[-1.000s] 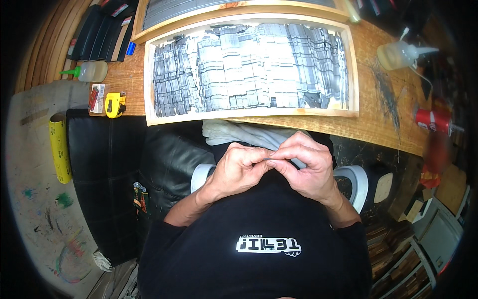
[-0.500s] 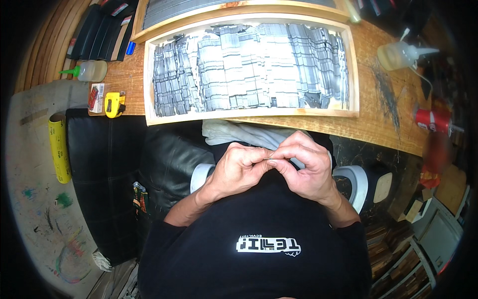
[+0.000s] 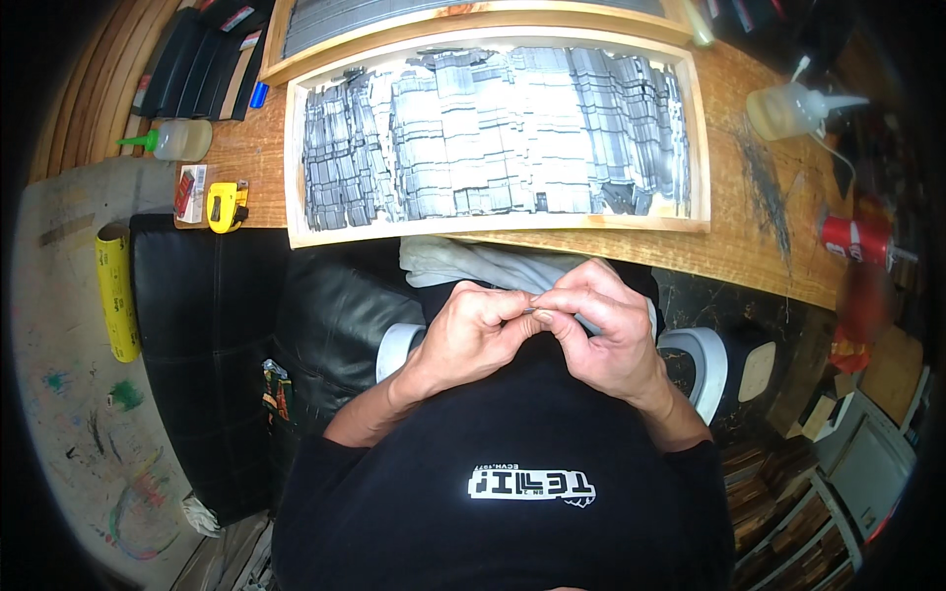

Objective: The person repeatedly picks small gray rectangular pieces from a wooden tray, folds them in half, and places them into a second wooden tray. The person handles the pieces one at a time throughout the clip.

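Sliver, thin and dark, sits between the fingertips of both hands, above the lap and short of the desk; most of it is hidden by the fingers. The left hand pinches it between thumb and forefinger, its other fingers curled in. The right hand meets it from the other side, thumb below and forefinger above, also pinching. Compared with half a second ago, the right thumb and forefinger have shifted slightly and a little more dark edge shows, while the left grip looks unchanged. That suggests fine fingertip handling rather than a carry, though I cannot tell whether the piece is being bent or turned. Beyond the hands, a wooden tray full of grey strips looks the same as before.
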{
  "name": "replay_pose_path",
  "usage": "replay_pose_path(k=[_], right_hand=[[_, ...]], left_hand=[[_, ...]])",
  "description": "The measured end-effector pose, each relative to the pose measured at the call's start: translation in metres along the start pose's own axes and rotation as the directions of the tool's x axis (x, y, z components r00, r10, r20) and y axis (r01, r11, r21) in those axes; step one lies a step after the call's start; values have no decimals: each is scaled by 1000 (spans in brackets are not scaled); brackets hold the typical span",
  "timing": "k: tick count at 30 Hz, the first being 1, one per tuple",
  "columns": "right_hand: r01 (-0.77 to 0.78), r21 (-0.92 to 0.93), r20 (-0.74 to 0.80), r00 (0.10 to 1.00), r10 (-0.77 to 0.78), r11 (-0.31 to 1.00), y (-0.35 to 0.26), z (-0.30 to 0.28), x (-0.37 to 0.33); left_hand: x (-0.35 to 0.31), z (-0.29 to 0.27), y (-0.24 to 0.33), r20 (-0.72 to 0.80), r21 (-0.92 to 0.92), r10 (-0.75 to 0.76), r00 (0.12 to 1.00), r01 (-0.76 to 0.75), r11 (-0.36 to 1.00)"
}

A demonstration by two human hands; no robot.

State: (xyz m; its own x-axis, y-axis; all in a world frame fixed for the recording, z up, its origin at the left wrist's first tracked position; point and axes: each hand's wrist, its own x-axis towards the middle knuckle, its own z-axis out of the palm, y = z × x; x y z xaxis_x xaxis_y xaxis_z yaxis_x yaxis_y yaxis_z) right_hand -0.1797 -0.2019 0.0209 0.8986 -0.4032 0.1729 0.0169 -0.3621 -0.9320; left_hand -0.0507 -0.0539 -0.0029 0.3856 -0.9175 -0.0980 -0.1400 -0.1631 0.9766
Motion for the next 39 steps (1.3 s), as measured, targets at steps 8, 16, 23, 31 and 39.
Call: replay_pose_path(k=[8, 16, 23, 31, 39], right_hand=[[27, -8, -52, 998, -27, 1000, 3, 3, -2], [-34, -12, -118, 992, 33, 999, 5, 1, -5], [-75, -181, -186, 982, 40, 981, -16, -41, 3], [-282, -479, -492, 870, 12, 831, -38, -171, 3], [41, 48, -238, 971, -29, 998, -32, -98, 29]], left_hand=[[1, 0, 4, -1, -24, -44, 999, 44, 999], [5, 1, 4, 20, -60, -68, 997, 69, 996], [7, 8, 2, -11, -199, -82, 997, 78, 977], [12, 7, 1, 206, -500, -297, 932, 361, 787], [26, 13, 4, 338, -350, -344, 876, 456, 818]])
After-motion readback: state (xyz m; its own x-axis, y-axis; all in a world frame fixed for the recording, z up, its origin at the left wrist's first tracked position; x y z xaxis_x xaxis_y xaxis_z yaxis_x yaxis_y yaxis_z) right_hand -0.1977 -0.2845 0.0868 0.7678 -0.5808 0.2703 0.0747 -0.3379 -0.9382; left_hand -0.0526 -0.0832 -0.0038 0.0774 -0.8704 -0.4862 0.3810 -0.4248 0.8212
